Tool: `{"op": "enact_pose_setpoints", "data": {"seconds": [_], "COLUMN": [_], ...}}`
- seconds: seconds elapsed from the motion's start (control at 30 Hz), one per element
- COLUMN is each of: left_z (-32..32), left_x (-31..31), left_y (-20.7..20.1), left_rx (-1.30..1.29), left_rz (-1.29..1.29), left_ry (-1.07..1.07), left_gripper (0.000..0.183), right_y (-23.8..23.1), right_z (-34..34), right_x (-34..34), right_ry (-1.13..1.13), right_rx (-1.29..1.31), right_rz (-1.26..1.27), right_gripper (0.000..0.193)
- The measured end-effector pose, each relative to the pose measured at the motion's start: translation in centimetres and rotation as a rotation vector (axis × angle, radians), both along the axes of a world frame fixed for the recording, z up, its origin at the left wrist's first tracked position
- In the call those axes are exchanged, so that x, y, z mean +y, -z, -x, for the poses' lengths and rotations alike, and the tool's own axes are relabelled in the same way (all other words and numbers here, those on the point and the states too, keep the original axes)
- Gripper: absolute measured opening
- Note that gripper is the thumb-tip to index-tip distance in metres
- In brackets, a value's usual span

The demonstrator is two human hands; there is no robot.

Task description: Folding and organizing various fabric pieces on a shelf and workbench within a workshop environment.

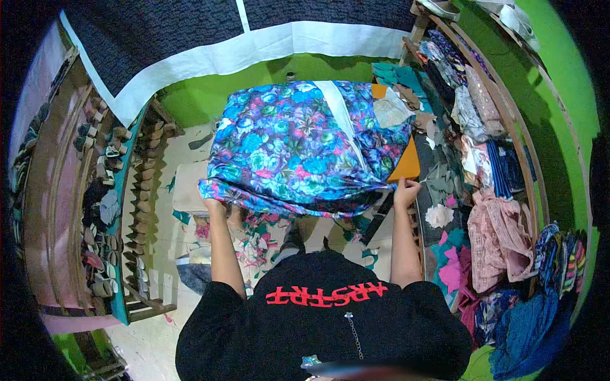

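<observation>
A blue, purple and pink floral cloth [273,140] lies spread over a table in front of me. Its near edge is lifted and sags in a dark fold between my hands. My left hand [216,206] grips the near left corner, its fingers mostly covered by the cloth. At the near right corner, my right hand [407,192] pinches the edge between thumb and fingers. A white strip [342,117] runs down the right part of the cloth. Bare orange-yellow tabletop [406,164] shows beside my right hand, and a pale fabric scrap [390,111] lies at the far right.
Wooden racks of shoe lasts and shoes [141,209] stand at my left. On the right, shelves hold folded fabrics, among them a pink cloth [499,238]. Colourful scraps [260,244] litter the floor near my feet. A dark curtain with a white border [279,41] hangs beyond the table.
</observation>
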State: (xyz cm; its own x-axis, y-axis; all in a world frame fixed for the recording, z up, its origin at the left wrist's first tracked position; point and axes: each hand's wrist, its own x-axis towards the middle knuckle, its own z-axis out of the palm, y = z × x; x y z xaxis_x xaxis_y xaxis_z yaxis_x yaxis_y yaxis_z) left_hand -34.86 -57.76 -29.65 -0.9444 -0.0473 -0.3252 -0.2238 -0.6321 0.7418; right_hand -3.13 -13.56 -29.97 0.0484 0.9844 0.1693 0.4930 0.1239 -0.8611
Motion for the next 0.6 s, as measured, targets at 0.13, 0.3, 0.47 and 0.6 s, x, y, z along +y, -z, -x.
{"op": "enact_pose_setpoints", "data": {"seconds": [0.13, 0.3, 0.47, 0.6], "left_z": [4.7, 3.7, 1.7, 5.6], "left_x": [-3.9, 2.0, 4.6, -2.1], "left_y": [5.4, 0.7, -6.9, 2.8], "left_rx": [0.227, 0.377, 0.168, 0.397], "left_rz": [-0.041, 0.367, 0.316, 0.639], "left_ry": [0.019, 0.065, 0.046, 0.073], "left_gripper": [0.038, 0.017, 0.001, 0.006], "right_y": [-1.9, -3.7, -2.5, -0.7], "right_z": [5.3, 10.5, 14.9, 17.0], "right_x": [2.6, 3.0, 3.0, 6.5], "right_ry": [-0.033, -0.206, -0.072, -0.08], "right_rx": [0.089, -0.643, -0.79, -0.48], "right_rz": [0.062, 0.458, 0.356, 0.455], "right_gripper": [0.067, 0.109, 0.093, 0.059]}}
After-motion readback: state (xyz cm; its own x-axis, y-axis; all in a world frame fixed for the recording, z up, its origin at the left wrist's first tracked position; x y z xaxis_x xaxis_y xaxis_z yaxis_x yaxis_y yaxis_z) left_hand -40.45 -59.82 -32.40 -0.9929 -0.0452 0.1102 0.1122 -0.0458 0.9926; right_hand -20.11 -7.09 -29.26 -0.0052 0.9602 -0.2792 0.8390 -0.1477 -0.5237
